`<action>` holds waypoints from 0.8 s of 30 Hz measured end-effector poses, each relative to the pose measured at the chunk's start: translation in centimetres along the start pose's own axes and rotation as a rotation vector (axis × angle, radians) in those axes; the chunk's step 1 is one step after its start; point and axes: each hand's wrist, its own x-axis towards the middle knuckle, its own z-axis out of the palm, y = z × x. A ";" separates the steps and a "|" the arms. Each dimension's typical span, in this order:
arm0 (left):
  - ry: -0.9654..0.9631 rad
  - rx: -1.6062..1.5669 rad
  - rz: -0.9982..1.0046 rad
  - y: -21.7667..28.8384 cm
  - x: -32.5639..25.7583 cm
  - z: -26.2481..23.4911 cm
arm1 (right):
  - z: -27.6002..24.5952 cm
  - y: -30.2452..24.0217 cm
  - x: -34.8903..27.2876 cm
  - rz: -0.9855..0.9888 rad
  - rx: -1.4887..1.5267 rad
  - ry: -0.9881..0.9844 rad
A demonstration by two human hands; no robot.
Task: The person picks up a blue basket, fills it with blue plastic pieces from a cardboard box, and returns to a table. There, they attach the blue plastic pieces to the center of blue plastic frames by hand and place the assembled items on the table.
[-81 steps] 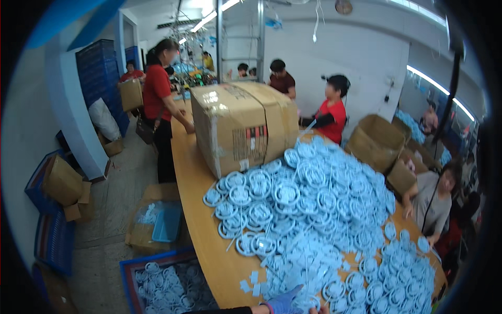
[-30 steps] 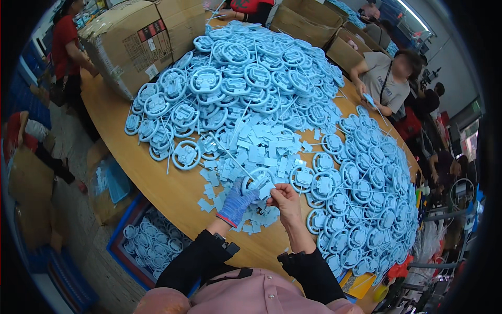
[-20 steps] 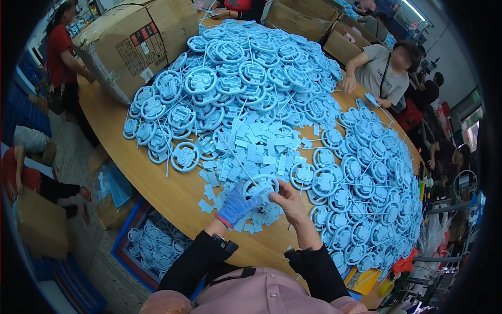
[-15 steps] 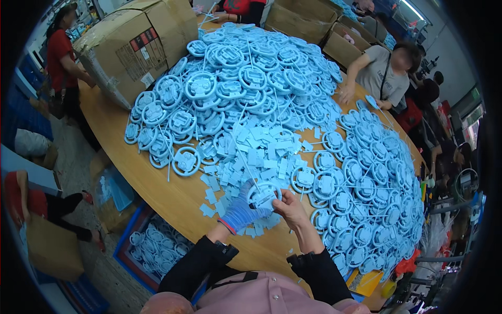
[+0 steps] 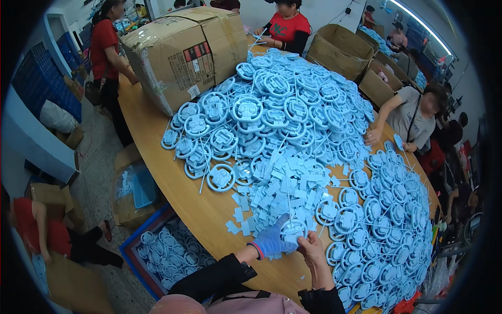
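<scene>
In front of me, over the near part of the table (image 5: 209, 220), I hold a light blue plastic toy steering wheel (image 5: 294, 228) with a thin stick rising from it. My left hand (image 5: 272, 238), in a blue-grey striped glove, grips the wheel's left side. Bare fingers of my right hand (image 5: 312, 248) are pinched at its lower right edge; whether a small piece is also between them is hidden. Just beyond my hands lies a heap of small flat blue rectangular pieces (image 5: 285, 191). Similar wheels form a large pile (image 5: 277, 107) behind it and another pile (image 5: 384, 225) to the right.
A big cardboard box (image 5: 183, 57) stands on the table at the far left. Below the table's left edge, a blue crate (image 5: 126, 251) contains more wheels. Co-workers are around the table, one (image 5: 413, 115) at the right and another (image 5: 286, 26) at the far side.
The whole view has shifted, so the table and piles appear farther right and lower. Both hands remain on the same steering wheel, with little visible change in grip.
</scene>
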 end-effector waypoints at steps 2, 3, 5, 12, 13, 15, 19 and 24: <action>0.045 0.140 -0.018 0.5 -0.7 0.0 | 0.1 0.2 -0.1 -0.015 -0.069 0.033; 0.037 0.138 -0.014 0.8 -1.0 0.1 | 0.0 0.3 -0.2 -0.030 -0.136 0.069; -0.032 0.132 -0.151 2.1 -0.6 0.4 | 0.1 0.2 -0.4 -0.072 -0.151 0.098; 0.016 -0.002 0.083 -6.1 -0.6 -0.7 | -0.5 2.2 -1.0 -0.053 -0.339 0.172; -0.002 0.087 -0.078 -2.9 -0.2 -1.7 | -2.2 1.7 -1.7 -0.105 -0.301 0.269; 0.114 0.185 -0.215 2.6 0.4 -5.4 | -6.8 -0.5 -2.8 -0.166 -0.591 0.602; 0.506 0.740 0.230 -4.7 3.7 -15.2 | -27.0 -3.8 -6.0 -0.448 -0.425 0.926; 0.355 1.199 0.036 -3.0 4.9 -20.5 | -18.7 -10.2 -7.6 -0.659 0.356 0.714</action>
